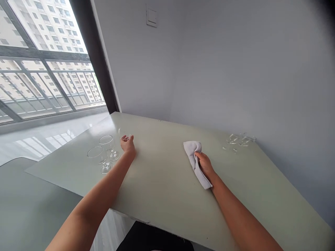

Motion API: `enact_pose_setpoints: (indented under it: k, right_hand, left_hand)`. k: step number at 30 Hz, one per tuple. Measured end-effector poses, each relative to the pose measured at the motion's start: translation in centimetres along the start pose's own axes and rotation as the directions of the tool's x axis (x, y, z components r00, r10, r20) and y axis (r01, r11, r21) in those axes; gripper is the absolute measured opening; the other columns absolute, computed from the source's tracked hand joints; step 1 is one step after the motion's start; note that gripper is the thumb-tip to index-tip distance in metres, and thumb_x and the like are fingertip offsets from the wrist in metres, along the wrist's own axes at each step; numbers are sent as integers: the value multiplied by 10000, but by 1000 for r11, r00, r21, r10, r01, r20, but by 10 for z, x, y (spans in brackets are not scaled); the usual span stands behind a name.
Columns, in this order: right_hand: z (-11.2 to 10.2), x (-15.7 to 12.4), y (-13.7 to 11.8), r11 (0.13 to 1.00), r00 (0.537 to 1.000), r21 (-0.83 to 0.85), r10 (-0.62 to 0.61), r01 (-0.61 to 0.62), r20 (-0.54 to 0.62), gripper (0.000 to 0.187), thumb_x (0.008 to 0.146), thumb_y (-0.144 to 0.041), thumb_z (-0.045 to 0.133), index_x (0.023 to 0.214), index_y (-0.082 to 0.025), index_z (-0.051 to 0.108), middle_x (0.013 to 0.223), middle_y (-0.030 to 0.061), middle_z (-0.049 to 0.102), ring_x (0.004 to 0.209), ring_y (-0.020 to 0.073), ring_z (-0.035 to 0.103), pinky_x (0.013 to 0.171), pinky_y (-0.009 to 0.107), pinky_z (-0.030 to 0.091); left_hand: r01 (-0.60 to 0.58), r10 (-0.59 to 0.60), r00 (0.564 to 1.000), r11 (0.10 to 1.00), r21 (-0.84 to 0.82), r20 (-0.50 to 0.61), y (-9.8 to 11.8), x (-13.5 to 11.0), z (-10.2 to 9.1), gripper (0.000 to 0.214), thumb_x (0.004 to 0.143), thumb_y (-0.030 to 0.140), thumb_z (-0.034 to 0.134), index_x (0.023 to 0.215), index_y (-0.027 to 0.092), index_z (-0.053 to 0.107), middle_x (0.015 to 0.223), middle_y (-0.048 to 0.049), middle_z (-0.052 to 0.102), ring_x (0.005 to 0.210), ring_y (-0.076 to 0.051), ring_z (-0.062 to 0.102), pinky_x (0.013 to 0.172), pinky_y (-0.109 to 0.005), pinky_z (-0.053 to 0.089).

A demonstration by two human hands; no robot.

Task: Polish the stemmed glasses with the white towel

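My left hand (128,143) reaches to the far left part of the table, its fingers closed around a clear wine glass (121,132). Much of that glass is hidden by the hand. Just left of it stand two more stemmed wine glasses, a nearer glass (106,168) and a farther glass (114,155), both upright. A folded white cloth (194,158) is gripped in my right hand (205,165), thumb on top, over the right-middle of the table.
The pale green table (157,181) meets grey walls behind and to the right. Several clear glasses (238,140) stand by its far right edge. A grey surface (31,198) lies at the left. A wall switch (151,16) and a large window (47,59) are beyond.
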State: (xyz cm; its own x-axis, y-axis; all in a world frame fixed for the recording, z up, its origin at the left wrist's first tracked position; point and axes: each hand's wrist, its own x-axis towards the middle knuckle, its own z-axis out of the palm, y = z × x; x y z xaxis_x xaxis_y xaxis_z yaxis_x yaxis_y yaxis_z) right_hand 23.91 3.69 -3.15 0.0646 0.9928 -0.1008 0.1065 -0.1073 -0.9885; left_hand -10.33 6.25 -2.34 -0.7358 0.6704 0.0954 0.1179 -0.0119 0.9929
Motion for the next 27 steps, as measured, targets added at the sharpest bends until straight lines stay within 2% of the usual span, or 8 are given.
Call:
enact_pose_setpoints:
  k: [6,10,12,16,20,23,25,27]
  right_hand:
    - [-6,3,-6,965,988,214,153,-152,12,195,665,-361,550,734,-180,571,541,10,566,527,170,552,496,281,453]
    - [-2,0,-16,829,948,492,317,-267,-20,214,665,-339,609,797,-171,616,590,10,609,604,172,593,551,267,477]
    - [0,-3,-22,794,947,566,314,-223,-68,193,653,-313,630,784,-172,621,608,7,616,616,165,592,550,257,472]
    - [-1,-13,-37,813,961,581,179,-24,-211,190,619,-322,669,726,-177,610,631,-11,604,603,143,558,526,238,437]
    - [-5,-30,-55,946,954,291,-56,145,-294,237,645,-389,662,663,-167,582,575,-42,516,545,101,462,495,212,358]
    - [5,-43,-71,952,903,88,-245,292,-353,244,722,-410,594,681,-171,566,581,-51,463,538,84,399,487,200,316]
    - [21,-51,-79,931,886,12,-344,365,-310,236,766,-407,545,736,-175,577,615,-39,477,563,92,414,506,203,334]
    - [40,-57,-83,907,897,-36,-419,419,-141,233,794,-391,506,838,-182,599,724,-4,541,632,114,475,544,212,381]
  left_hand:
    - [-40,17,975,994,103,223,14,-45,39,356,635,395,635,917,196,545,775,-3,558,720,-134,526,670,-271,407]
    - [-309,208,900,924,225,383,29,-79,59,296,670,412,622,872,205,560,803,-18,593,871,-181,517,756,-304,383]
    - [-405,264,850,881,245,456,32,-90,64,295,723,420,570,918,202,530,842,-23,599,834,-168,530,729,-296,391]
    - [-446,291,804,872,203,519,26,-104,67,354,770,432,507,1025,190,465,847,-22,584,675,-129,538,630,-268,406]
    - [-538,364,775,808,238,517,14,-110,65,506,778,431,500,1197,189,350,857,-24,568,667,-142,539,648,-300,417]
    - [-621,429,736,736,269,524,11,-113,63,660,761,482,518,1283,172,260,889,-46,569,778,-186,556,746,-360,413]
    - [-685,488,690,679,265,534,11,-116,62,705,761,498,514,1307,148,238,908,-65,571,849,-209,550,810,-390,389]
    - [-756,553,623,606,247,553,11,-118,59,694,776,465,505,1317,123,235,932,-85,572,896,-222,537,846,-397,366]
